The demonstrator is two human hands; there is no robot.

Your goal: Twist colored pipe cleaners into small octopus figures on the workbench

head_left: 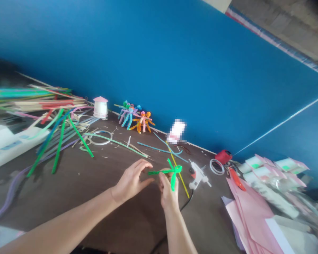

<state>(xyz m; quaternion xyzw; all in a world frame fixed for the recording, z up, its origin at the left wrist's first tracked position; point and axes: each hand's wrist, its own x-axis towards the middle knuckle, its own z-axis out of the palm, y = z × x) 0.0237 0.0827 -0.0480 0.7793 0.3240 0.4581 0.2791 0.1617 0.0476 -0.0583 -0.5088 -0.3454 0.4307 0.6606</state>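
Green pipe cleaner point(161, 172), twisted into a small cross-shaped figure, is pinched between the fingertips of the right hand point(169, 193) above the dark counter point(137, 225). Its long axis is laid sideways, with the free end directed at the left hand point(131, 180), which is held open and curved, just apart from it. A yellow stem point(184, 187) and a white glue gun point(198, 175) are placed just to the right.

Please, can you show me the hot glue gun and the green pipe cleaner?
Hot glue gun point(198, 175), head view, point on its white body.
Green pipe cleaner point(176, 169), head view, point on its twisted knot.
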